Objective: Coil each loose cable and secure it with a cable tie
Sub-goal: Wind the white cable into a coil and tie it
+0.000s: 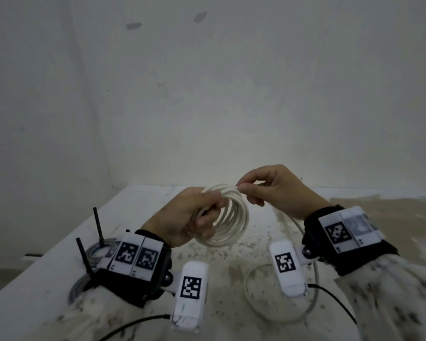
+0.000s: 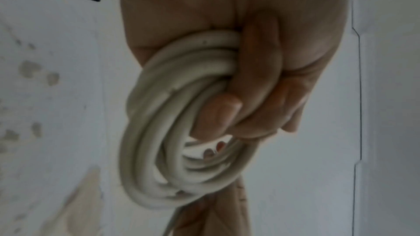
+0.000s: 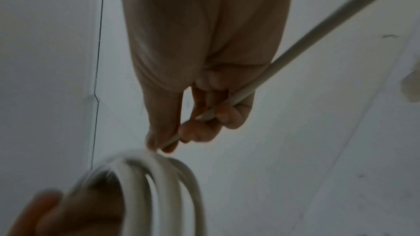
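— What do we have around us here?
— We face a pale, bare wall (image 1: 231,94) with a few dark smudges (image 1: 133,25) high up; a corner runs down on our left.
— And below?
— We see a white table (image 1: 22,286), its top speckled and stained sandy brown toward the right. The light is dim and flat.

No readable text, only coded markers

Black-and-white square code markers sit on the wrist bands (image 1: 138,257) and on the white camera housings (image 1: 190,287) behind each hand; tiny marks at the label corners are too small to read.
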